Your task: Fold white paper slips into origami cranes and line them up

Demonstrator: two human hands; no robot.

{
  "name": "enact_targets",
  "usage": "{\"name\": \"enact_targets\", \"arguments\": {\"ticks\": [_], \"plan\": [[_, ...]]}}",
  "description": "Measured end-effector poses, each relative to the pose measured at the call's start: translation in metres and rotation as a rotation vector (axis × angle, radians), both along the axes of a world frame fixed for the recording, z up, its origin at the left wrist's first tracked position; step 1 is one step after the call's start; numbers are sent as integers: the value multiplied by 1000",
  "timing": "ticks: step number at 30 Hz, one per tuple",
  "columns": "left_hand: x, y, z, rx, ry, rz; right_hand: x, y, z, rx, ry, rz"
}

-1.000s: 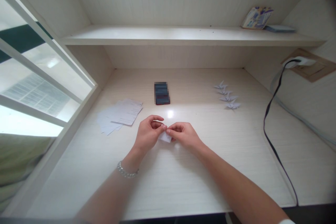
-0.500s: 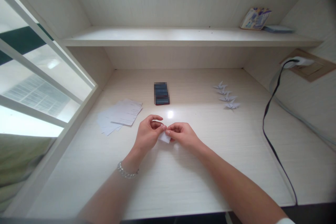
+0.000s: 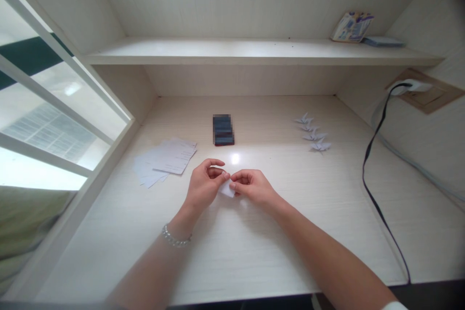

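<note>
A small folded piece of white paper [image 3: 227, 189] is held just above the desk, between both hands. My left hand [image 3: 205, 182] pinches its upper left part between thumb and fingers, a bracelet on the wrist. On the paper's right edge, my right hand [image 3: 254, 185] is closed in a pinch too. The fingers hide part of the folds. To the left lies a loose stack of white paper sheets [image 3: 174, 156], some with printed lines. Several folded paper cranes [image 3: 314, 135] stand in a row at the right.
A dark, pixelated flat object [image 3: 223, 130] lies behind the hands. A black cable [image 3: 366, 160] runs from the wall socket [image 3: 428, 92] down the desk's right side. Above, a shelf [image 3: 232, 49] holds a colourful box [image 3: 352, 27] and a flat item [image 3: 383, 41].
Almost nothing differs. My right thumb and fingers have shifted very slightly on the folded paper, and the view has moved a touch.
</note>
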State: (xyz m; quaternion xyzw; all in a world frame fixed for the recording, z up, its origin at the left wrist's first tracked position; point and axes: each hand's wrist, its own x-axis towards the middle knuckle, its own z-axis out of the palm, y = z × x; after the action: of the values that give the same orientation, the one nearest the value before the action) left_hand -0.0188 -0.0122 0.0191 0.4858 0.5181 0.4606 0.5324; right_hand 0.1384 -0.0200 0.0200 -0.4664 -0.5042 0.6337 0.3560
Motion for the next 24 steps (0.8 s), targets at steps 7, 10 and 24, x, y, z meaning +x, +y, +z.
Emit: {"name": "enact_targets", "arguments": {"ticks": [7, 10, 24], "plan": [[-1, 1, 1, 22, 14, -6, -1, 0, 3, 14, -4, -79], [0, 0, 0, -6, 19, -72, 0, 1, 2, 34, 26, -110], [6, -3, 0, 14, -52, -31, 3, 3, -3, 66, 43, -145]]}}
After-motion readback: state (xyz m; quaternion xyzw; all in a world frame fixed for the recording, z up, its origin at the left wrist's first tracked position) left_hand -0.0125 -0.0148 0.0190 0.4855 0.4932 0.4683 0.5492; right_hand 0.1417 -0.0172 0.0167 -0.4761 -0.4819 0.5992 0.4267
